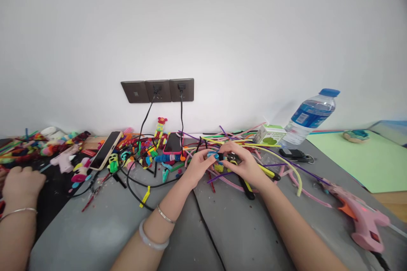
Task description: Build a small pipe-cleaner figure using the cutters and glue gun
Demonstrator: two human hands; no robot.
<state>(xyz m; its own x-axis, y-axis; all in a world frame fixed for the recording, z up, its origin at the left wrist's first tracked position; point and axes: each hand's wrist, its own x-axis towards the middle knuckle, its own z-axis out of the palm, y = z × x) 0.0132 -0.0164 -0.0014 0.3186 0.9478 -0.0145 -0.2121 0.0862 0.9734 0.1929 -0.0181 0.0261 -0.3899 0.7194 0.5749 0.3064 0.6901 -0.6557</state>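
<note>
My left hand (197, 168) and my right hand (244, 163) meet over the middle of the table. Between their fingertips is a small blue fuzzy piece (212, 155), which looks like wound pipe cleaner, with a black part at its right side. The fingers of both hands are closed on it, and they cover much of its shape. Just beneath my hands lie yellow-and-black handled pliers (246, 187) and loose pipe cleaners (294, 169) in yellow, pink and purple.
A pink glue gun (365, 220) lies at the right, near a tilted-looking water bottle (310, 116) and a small green-and-white box (269, 134). Phones (106, 150), cables (203, 220) and fuzzy figures (160, 127) crowd the left. Another person's hand (23, 186) rests at far left.
</note>
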